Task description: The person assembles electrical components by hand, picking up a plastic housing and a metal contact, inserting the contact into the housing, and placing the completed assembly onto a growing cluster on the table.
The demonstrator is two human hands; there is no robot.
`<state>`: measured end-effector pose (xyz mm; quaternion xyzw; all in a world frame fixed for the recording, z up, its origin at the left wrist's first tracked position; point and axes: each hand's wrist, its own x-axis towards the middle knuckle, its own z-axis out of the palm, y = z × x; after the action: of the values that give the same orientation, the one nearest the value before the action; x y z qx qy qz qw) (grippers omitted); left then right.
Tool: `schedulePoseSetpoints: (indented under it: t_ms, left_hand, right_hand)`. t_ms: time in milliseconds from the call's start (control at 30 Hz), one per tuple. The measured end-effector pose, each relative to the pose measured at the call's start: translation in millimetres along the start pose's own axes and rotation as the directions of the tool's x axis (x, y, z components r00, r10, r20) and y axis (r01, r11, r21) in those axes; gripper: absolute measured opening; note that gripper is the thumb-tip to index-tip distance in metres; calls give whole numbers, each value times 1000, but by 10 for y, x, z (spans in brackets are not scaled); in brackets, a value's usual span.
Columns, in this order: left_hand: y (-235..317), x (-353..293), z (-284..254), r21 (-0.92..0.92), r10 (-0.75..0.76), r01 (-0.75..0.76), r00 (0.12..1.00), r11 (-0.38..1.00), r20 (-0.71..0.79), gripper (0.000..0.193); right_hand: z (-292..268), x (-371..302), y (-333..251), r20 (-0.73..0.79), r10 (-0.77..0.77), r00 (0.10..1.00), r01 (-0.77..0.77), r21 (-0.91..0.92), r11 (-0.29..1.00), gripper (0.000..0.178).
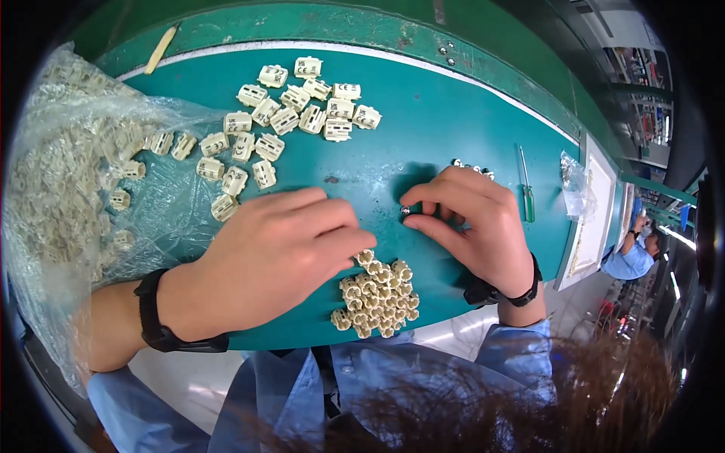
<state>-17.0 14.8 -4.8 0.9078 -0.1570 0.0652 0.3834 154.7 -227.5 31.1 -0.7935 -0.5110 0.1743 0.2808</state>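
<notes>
My right hand (472,219) is closed in a pinch, with a small shiny metal ball (405,211) between thumb and forefinger, just above the green mat. My left hand (291,245) is curled closed, its fingertips at a small cream plastic part (365,257) on the far edge of a cluster. That cluster of upright, notched cream plastic parts (381,298) stands together between my hands, near the table's front edge. Behind my right hand, partly hidden by it, lie several more metal balls (473,167).
Loose cream plastic parts (284,121) with dark markings lie scattered at the far left. A large clear bag (64,174) of parts covers the left side. On the right are a green-handled screwdriver (528,200), a small clear bag (575,189) and a white frame (596,204). Another person (633,257) works farther right.
</notes>
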Motion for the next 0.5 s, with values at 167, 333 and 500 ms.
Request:
schedulePoseSetpoints:
  t_ms: [167,333,500]
  left_hand:
    - [354,84,-592,174,-163,141,979,975,123,33]
    - [508,21,-913,595,-458,306,881,743,119,33]
    - [495,-85,-801,744,-506,312,861,591,41,40]
  right_hand:
    - [36,49,82,-46,-156,987,157,15,987,22]
    - [9,-41,27,-85,28,996,-24,51,998,21]
    - [86,-50,58,-58,-1,998,3,39,999,19]
